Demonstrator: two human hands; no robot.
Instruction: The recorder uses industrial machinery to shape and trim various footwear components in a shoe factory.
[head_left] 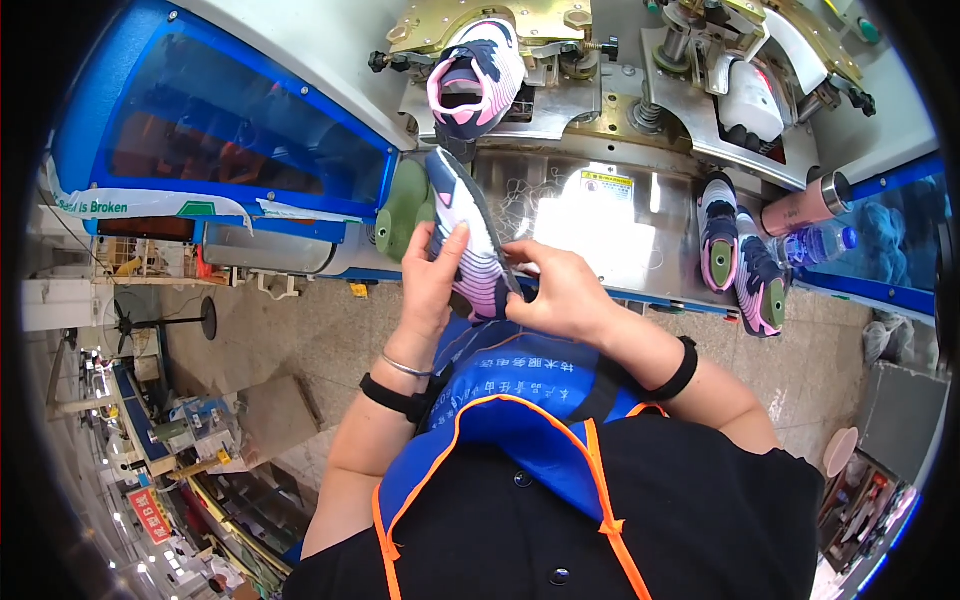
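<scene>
A black shirt (690, 500) meets a white-lettered blue apron (515, 385), left grip (434, 275) and right grip (560, 290) both holding a striped shoe (470, 238).

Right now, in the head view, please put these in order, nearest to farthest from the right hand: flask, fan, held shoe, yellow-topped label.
From the right hand:
1. Held shoe: touching the hand, on its left.
2. Yellow-topped label: ahead, on the metal surface.
3. Flask: well to the right.
4. Fan: far left, in the background.

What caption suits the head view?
Both hands hold a striped sneaker near a machine bearing another sneaker.
</scene>
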